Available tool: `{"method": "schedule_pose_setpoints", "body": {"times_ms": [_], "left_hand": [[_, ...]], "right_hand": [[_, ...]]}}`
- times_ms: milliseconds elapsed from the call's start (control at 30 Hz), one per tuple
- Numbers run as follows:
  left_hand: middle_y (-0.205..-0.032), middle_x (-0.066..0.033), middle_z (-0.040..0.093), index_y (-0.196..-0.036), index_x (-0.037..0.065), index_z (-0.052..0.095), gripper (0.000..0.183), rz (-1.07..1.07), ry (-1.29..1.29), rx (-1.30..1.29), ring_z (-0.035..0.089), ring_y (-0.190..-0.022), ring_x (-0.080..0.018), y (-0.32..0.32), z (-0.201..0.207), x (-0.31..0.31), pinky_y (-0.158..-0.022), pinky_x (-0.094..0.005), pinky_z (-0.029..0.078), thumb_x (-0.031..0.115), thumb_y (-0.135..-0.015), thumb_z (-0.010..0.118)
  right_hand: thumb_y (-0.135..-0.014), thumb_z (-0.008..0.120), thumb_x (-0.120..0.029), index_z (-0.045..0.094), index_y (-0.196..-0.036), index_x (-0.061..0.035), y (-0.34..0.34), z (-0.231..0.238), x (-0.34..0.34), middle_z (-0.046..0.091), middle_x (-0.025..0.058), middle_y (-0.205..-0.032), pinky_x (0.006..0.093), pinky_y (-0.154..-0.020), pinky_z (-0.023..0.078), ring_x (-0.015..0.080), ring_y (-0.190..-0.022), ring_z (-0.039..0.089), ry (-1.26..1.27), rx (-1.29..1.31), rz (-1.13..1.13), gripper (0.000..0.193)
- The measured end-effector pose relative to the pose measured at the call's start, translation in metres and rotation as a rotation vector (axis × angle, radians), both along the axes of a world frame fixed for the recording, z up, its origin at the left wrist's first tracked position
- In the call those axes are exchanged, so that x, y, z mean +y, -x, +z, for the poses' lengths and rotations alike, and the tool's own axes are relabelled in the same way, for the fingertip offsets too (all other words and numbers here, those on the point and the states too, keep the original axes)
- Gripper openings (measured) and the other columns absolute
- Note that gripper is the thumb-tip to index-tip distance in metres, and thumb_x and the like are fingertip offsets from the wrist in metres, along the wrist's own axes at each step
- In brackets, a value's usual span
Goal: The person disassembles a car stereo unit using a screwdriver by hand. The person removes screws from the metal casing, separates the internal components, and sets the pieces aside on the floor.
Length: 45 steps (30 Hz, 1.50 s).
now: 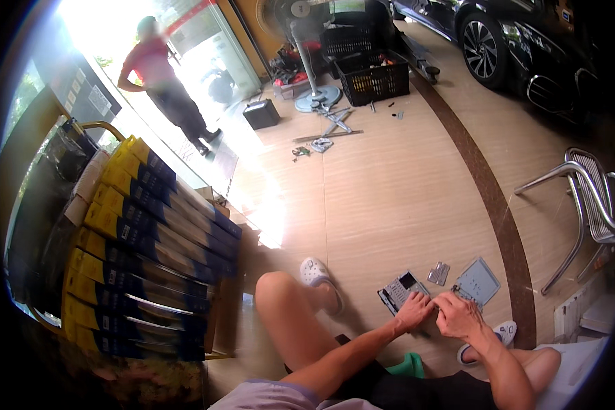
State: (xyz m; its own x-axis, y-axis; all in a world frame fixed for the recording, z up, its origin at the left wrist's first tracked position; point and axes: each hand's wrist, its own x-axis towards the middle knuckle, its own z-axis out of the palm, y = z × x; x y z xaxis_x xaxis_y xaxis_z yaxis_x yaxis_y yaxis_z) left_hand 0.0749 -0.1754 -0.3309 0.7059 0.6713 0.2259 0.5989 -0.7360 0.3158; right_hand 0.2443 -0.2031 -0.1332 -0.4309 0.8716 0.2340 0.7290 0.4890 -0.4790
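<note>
I sit low with bare knees up and white clogs [316, 272] on my feet. My left hand [415, 311] and my right hand [460, 316] meet fingertip to fingertip just above the tiled floor. The left fingers rest against the near edge of a grey ribbed rectangular case [398, 290] with a dark window. The right hand's fingers are curled, and whatever lies between the two hands is hidden. A flat grey panel [479, 280] lies just beyond my right hand. A small grey piece [439, 273] lies between the case and the panel.
A rack of long yellow-and-blue boxes [150, 232] stands at my left. A metal chair [588, 205] is at the right, a black car [526, 41] beyond it. Black crates [372, 75], a standing fan base [318, 99], a small black box [261, 113] and scattered tools [328, 130] lie farther off. A person in a red top [164, 82] stands in the bright doorway.
</note>
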Motion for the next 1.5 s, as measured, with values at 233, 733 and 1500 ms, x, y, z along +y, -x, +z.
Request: {"method": "schedule_pose_setpoints", "body": {"times_ms": [233, 733, 1500], "left_hand": [[-0.1, -0.0069, 0.059, -0.11, 0.007, 0.062, 0.023, -0.015, -0.028, -0.027, 0.057, -0.1, -0.0254, 0.0, -0.001, 0.0, -0.091, -0.0392, 0.042, 0.02, -0.091, 0.058], [-0.097, -0.0084, 0.058, -0.1, 0.009, 0.062, 0.021, 0.048, -0.067, -0.197, 0.057, -0.098, -0.0284, 0.0, -0.008, -0.006, -0.088, -0.0421, 0.042, 0.022, -0.084, 0.064], [-0.097, -0.0102, 0.063, -0.098, 0.009, 0.061, 0.017, 0.004, -0.121, -0.05, 0.061, -0.097, -0.0287, 0.0, 0.002, -0.003, -0.087, -0.0426, 0.044, 0.022, -0.088, 0.062]], "right_hand": [[-0.089, 0.069, -0.024, 0.067, -0.098, -0.0119, 0.003, -0.007, 0.0, 0.069, 0.0097, -0.091, 0.046, -0.059, 0.058, 0.0333, -0.071, 0.07, -0.049, -0.016, -0.041, 0.015], [-0.087, 0.069, -0.021, 0.067, -0.099, -0.0114, -0.003, -0.004, -0.001, 0.068, 0.0105, -0.094, 0.0446, -0.062, 0.059, 0.0331, -0.076, 0.072, -0.039, -0.086, 0.057, 0.016], [-0.088, 0.062, -0.013, 0.066, -0.101, -0.0091, -0.007, -0.024, 0.002, 0.07, 0.0127, -0.094, 0.0434, -0.067, 0.062, 0.033, -0.08, 0.073, -0.008, -0.179, 0.102, 0.014]]}}
